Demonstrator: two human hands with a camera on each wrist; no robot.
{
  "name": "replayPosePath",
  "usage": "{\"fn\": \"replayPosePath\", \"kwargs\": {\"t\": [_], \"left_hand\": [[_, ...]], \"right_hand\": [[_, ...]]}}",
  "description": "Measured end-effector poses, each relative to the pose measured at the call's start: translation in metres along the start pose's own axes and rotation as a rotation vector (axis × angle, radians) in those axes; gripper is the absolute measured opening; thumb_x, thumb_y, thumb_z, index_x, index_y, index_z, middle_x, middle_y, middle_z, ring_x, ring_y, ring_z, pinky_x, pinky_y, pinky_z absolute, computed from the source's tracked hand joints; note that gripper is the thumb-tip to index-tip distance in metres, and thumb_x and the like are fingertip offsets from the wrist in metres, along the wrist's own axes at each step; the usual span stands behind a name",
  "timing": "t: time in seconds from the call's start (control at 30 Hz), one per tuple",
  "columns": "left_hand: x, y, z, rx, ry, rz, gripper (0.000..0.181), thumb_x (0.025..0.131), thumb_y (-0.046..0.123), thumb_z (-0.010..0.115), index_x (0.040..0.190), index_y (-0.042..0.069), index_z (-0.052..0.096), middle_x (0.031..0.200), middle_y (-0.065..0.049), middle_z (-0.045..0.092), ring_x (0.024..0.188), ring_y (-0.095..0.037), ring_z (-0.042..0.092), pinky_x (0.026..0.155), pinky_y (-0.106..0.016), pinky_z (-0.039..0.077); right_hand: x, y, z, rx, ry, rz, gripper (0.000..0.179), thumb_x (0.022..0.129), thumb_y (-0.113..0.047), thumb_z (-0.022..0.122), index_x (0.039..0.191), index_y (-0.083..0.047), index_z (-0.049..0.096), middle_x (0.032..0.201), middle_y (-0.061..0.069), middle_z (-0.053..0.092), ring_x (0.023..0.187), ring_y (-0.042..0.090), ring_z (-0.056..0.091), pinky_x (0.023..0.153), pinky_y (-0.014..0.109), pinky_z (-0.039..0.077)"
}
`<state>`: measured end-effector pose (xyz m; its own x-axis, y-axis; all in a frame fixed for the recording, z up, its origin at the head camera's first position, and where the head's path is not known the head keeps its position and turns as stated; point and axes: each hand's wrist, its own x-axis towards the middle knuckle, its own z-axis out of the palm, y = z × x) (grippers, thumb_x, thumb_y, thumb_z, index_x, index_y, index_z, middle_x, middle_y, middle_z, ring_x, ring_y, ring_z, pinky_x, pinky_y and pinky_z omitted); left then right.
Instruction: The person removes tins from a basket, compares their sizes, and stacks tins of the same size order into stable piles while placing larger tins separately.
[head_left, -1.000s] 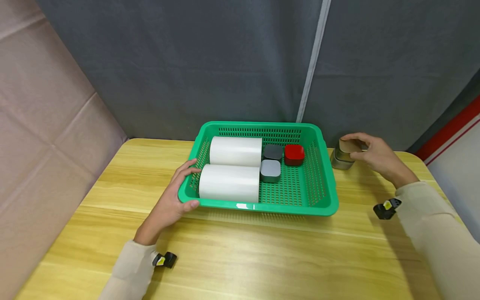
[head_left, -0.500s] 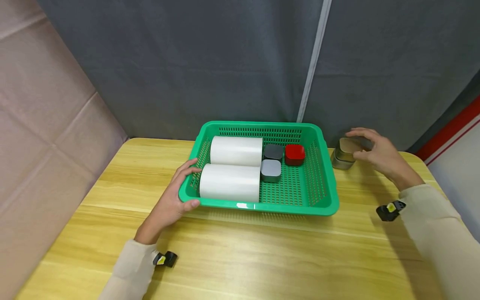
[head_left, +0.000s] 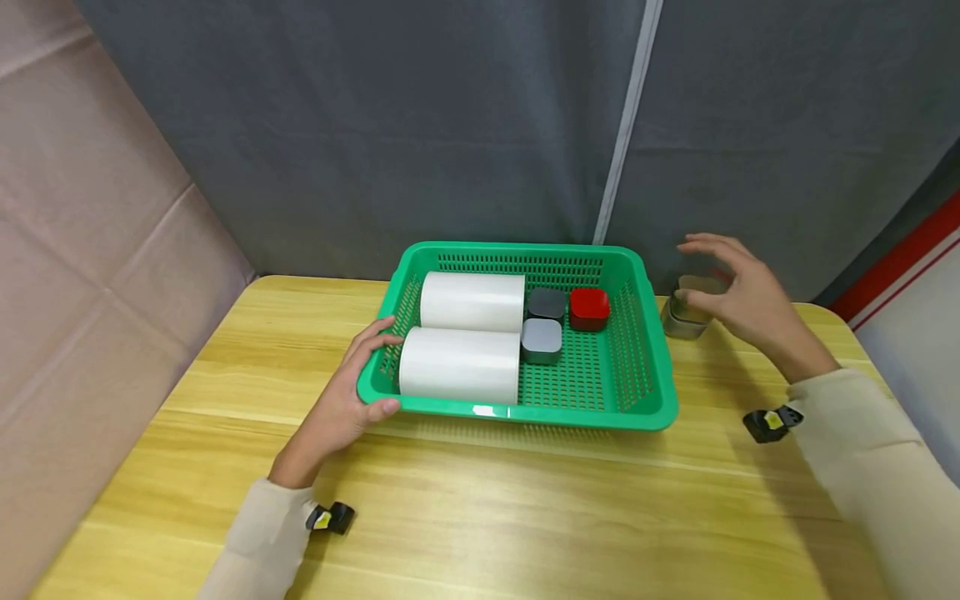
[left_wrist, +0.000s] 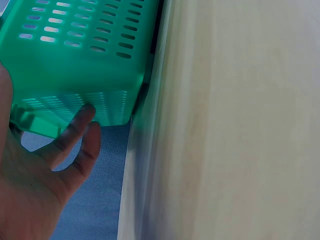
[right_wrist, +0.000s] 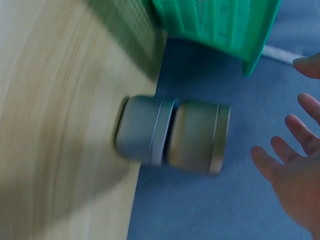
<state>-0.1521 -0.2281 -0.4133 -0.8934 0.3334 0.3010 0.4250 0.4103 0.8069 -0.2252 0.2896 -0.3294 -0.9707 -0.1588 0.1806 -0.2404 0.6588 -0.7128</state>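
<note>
A green plastic basket (head_left: 600, 417) sits on the table, and my left hand (head_left: 341, 408) holds its near left corner, thumb on the front rim and fingers at the left side. In the left wrist view, two fingers of the left hand (left_wrist: 65, 155) rest by the basket's outer wall (left_wrist: 75, 65). To the basket's right stand two small metal tins, a gold one (right_wrist: 197, 137) stacked on a silver-grey one (right_wrist: 142, 127). My right hand (head_left: 742, 292) hovers above them with spread, bent fingers, touching neither and holding nothing. It partly covers the gold tin (head_left: 692, 292) in the head view.
Inside the basket lie two white rolls, one behind (head_left: 472, 302) and one in front (head_left: 459, 367). Beside them are a black tin (head_left: 547, 303), a grey tin (head_left: 542, 340) and a red tin (head_left: 589, 308). A grey curtain (head_left: 450, 125) hangs behind the wooden table (head_left: 525, 508).
My right hand has let go of the gold tin, drawn back, then risen above the stack. The tins stay stacked. My left hand and the basket have hardly moved.
</note>
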Motion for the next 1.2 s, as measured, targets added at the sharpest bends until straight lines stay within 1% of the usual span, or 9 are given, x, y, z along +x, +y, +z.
{"fn": "replayPosePath", "kwargs": {"t": [0.13,0.3,0.43,0.57,0.73,0.87,1.0,1.1,1.2], "left_hand": [[0.001,0.000,0.000,-0.005,0.002,0.000,0.084,0.084,0.069,0.077,0.147,0.021,0.050,0.172,0.003,0.024,0.161,-0.038,0.014,0.119,-0.076,0.019],[0.002,0.000,0.000,-0.008,0.004,0.009,0.085,0.083,0.071,0.076,0.147,0.021,0.051,0.172,0.001,0.024,0.161,-0.038,0.013,0.119,-0.077,0.018],[0.002,0.000,0.001,-0.009,0.001,0.009,0.084,0.084,0.070,0.076,0.148,0.021,0.051,0.172,0.001,0.024,0.162,-0.038,0.012,0.119,-0.077,0.018],[0.001,-0.002,0.001,-0.013,0.000,0.004,0.084,0.084,0.069,0.077,0.147,0.021,0.051,0.172,0.002,0.023,0.162,-0.037,0.012,0.120,-0.076,0.018],[0.001,-0.003,0.001,-0.011,0.002,0.003,0.084,0.084,0.070,0.076,0.147,0.021,0.051,0.173,0.002,0.023,0.162,-0.037,0.011,0.120,-0.077,0.017],[0.002,-0.001,0.001,-0.009,0.001,0.006,0.085,0.083,0.071,0.075,0.148,0.021,0.051,0.173,0.002,0.023,0.162,-0.037,0.012,0.120,-0.077,0.017],[0.002,0.000,0.001,-0.010,0.001,0.007,0.086,0.083,0.072,0.075,0.148,0.022,0.051,0.172,0.002,0.023,0.162,-0.037,0.013,0.120,-0.077,0.017],[0.002,0.001,0.000,-0.013,0.002,0.006,0.086,0.083,0.072,0.075,0.147,0.021,0.051,0.172,0.002,0.023,0.161,-0.037,0.013,0.120,-0.076,0.018],[0.002,0.000,0.000,-0.013,0.003,0.005,0.086,0.083,0.072,0.075,0.147,0.021,0.051,0.172,0.002,0.023,0.161,-0.037,0.013,0.119,-0.076,0.018]], "right_hand": [[0.002,-0.015,0.008,0.003,-0.016,-0.044,0.062,0.097,-0.019,0.076,0.151,-0.006,0.051,0.168,0.011,0.034,0.156,0.037,0.028,0.118,0.067,0.031],[0.004,-0.027,0.019,-0.007,-0.044,-0.093,0.063,0.094,-0.017,0.079,0.150,-0.006,0.053,0.165,0.011,0.038,0.153,0.038,0.032,0.116,0.068,0.034],[0.008,-0.032,0.028,-0.015,-0.059,-0.136,0.062,0.092,-0.011,0.080,0.147,-0.003,0.054,0.161,0.015,0.042,0.150,0.040,0.036,0.115,0.069,0.035],[0.014,-0.035,0.038,-0.027,-0.074,-0.212,0.059,0.090,-0.006,0.080,0.143,0.001,0.056,0.156,0.020,0.046,0.144,0.043,0.042,0.113,0.069,0.038],[0.018,-0.039,0.050,-0.058,-0.100,-0.289,0.056,0.090,-0.007,0.081,0.140,0.002,0.058,0.153,0.023,0.048,0.139,0.043,0.047,0.109,0.068,0.043],[0.022,-0.042,0.057,-0.072,-0.113,-0.295,0.055,0.090,-0.007,0.081,0.139,0.001,0.058,0.153,0.022,0.049,0.139,0.042,0.047,0.109,0.065,0.044],[0.026,-0.046,0.063,-0.105,-0.147,-0.289,0.055,0.091,-0.006,0.079,0.141,0.001,0.057,0.153,0.022,0.049,0.140,0.042,0.046,0.107,0.064,0.046],[0.030,-0.050,0.067,-0.138,-0.186,-0.280,0.055,0.092,-0.007,0.077,0.142,0.001,0.057,0.155,0.022,0.048,0.144,0.043,0.043,0.111,0.066,0.042],[0.034,-0.052,0.071,-0.161,-0.217,-0.269,0.055,0.092,-0.007,0.075,0.143,0.002,0.056,0.156,0.022,0.046,0.147,0.044,0.039,0.117,0.067,0.036]]}}
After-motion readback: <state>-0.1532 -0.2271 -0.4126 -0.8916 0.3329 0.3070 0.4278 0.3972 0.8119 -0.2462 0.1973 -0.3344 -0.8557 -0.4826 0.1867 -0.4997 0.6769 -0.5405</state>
